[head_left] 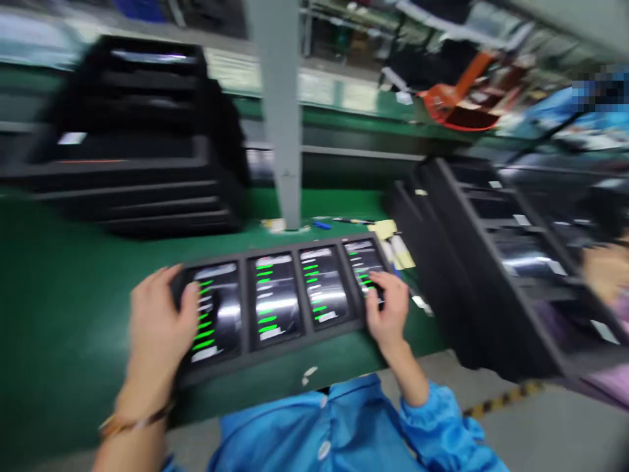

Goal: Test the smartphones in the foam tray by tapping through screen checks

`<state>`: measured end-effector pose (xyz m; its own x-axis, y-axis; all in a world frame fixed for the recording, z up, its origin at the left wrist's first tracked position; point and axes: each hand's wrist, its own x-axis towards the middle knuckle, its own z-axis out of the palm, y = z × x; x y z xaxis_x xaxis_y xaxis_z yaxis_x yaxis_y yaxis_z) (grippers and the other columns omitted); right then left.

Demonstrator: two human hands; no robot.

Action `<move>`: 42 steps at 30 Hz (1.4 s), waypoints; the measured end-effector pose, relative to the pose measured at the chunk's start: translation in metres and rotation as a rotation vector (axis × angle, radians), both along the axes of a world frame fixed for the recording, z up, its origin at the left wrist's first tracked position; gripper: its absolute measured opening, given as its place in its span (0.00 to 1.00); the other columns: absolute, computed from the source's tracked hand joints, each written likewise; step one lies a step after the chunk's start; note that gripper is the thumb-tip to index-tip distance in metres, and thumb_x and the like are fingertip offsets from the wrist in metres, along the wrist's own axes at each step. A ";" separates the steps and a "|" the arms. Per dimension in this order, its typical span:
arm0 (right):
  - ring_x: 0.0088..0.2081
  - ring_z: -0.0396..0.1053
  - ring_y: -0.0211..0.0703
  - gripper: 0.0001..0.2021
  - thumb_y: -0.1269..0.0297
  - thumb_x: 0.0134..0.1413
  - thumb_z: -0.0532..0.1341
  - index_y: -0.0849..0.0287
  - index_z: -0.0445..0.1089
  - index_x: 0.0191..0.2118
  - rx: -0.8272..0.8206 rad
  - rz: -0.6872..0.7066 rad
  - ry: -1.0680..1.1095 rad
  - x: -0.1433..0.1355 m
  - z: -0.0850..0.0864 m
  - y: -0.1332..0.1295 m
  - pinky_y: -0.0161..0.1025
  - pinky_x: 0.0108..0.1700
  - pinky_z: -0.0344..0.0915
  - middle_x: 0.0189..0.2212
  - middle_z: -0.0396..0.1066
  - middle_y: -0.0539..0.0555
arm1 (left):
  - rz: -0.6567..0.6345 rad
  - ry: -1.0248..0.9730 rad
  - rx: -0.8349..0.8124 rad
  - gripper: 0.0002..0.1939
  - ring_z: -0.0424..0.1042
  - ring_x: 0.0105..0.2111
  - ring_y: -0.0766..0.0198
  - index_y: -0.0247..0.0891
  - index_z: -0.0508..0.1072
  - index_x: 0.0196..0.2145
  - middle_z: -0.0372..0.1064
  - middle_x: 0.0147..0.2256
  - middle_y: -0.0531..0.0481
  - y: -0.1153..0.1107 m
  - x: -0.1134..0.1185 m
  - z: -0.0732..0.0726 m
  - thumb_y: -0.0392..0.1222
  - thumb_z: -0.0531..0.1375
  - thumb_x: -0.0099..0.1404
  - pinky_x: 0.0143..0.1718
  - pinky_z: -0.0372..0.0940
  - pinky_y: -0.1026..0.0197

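A black foam tray lies on the green table in front of me, with several phone-like devices in its slots. Their lit screens show green and white lines. My left hand grips the tray's left end, its thumb over the edge beside the leftmost device. At the other end my right hand holds the tray, its thumb and fingertips over the rightmost device. The undersides of both hands' grips are hidden.
Stacked black trays stand at the back left. Another stack leans at the right, near another person's hand. A grey post rises behind the tray. Yellow notes and a blue object lie nearby.
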<state>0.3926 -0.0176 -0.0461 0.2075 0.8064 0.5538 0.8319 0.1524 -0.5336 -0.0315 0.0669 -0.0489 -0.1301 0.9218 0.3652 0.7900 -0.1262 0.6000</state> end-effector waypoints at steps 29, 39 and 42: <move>0.71 0.69 0.58 0.22 0.52 0.76 0.55 0.53 0.75 0.65 -0.298 0.091 0.221 0.069 0.000 0.028 0.55 0.72 0.63 0.68 0.74 0.63 | 0.072 -0.113 -0.136 0.23 0.77 0.58 0.49 0.42 0.73 0.64 0.76 0.61 0.39 -0.023 -0.007 0.004 0.52 0.58 0.78 0.64 0.70 0.44; 0.71 0.68 0.59 0.19 0.60 0.76 0.55 0.52 0.77 0.63 -0.248 0.229 0.113 0.054 0.009 -0.027 0.64 0.72 0.64 0.57 0.82 0.58 | -0.028 0.045 0.043 0.15 0.78 0.55 0.48 0.45 0.83 0.46 0.83 0.45 0.45 -0.067 -0.020 0.017 0.53 0.59 0.76 0.69 0.65 0.38; 0.69 0.70 0.59 0.19 0.61 0.77 0.54 0.51 0.79 0.61 -0.236 0.242 0.085 0.051 0.009 -0.026 0.64 0.71 0.66 0.55 0.82 0.57 | -0.055 0.110 0.051 0.14 0.79 0.53 0.49 0.47 0.85 0.42 0.82 0.43 0.46 -0.069 -0.018 0.018 0.52 0.60 0.75 0.70 0.62 0.37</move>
